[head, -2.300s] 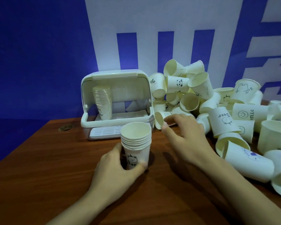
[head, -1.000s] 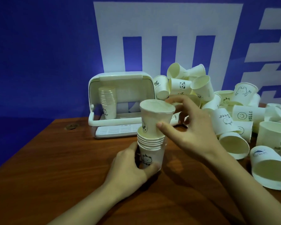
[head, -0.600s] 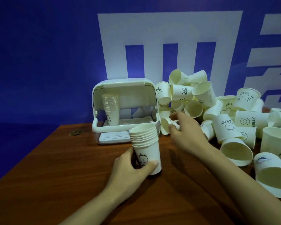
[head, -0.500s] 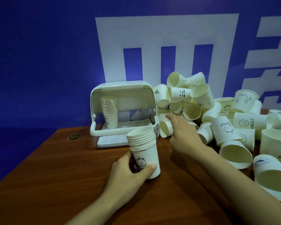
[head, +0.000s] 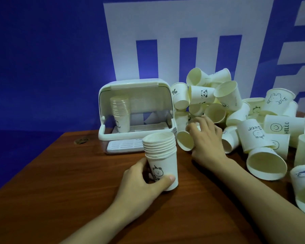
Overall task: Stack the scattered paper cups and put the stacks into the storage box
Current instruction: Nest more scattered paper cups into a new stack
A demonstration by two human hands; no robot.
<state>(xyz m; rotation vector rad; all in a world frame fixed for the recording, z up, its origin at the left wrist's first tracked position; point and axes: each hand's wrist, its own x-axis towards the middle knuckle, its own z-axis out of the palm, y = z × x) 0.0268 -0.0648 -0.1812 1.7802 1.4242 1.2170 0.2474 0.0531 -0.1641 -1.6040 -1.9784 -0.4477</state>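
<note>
Paper cups are found in three groups. At the left, one finished stack [head: 120,113] stands upright inside the open storage box [head: 136,117], at its left side; the rest of the box floor is unfilled. At centre, a second stack [head: 160,157] of several nested cups stands on the wooden surface [head: 60,182] just in front of the box, gripped low on its wall by the left hand [head: 141,182], thumb and fingers curled round it. To its right, the right hand [head: 206,138] is extended to a cup lying on its side [head: 185,140], fingers bent about it; a firm hold cannot be confirmed. Further right, a large heap of loose cups [head: 245,117] remains unstacked. The task is judged well short of half done.
</note>
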